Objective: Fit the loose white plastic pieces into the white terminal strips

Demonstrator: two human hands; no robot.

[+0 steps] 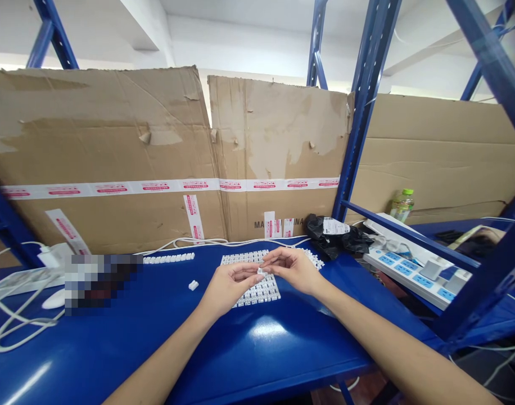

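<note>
Between the fingertips of both hands is a small white plastic piece (pixel 260 271), partly covered by the fingers. My left hand (pixel 232 284) pinches it from the left, thumb below. From the right, the bent fingers of my right hand (pixel 294 270) close on the same piece. Under the hands lies a grid of small white pieces (pixel 257 293) in rows on the blue table (pixel 165 332). A loose heap of similar pieces (pixel 315 259) sits behind my right hand. One or two white pieces (pixel 193 285) lie apart to the left, and a row of them (pixel 168 258) runs farther back.
Cardboard sheets (pixel 114 124) wall off the back. A black plastic bag (pixel 337 239) lies at back right, near a blue rack post (pixel 358 112). Farther right are a power strip (pixel 409 273) and a green-capped bottle (pixel 402 206). White cables (pixel 13 320) and a blurred patch are at left.
</note>
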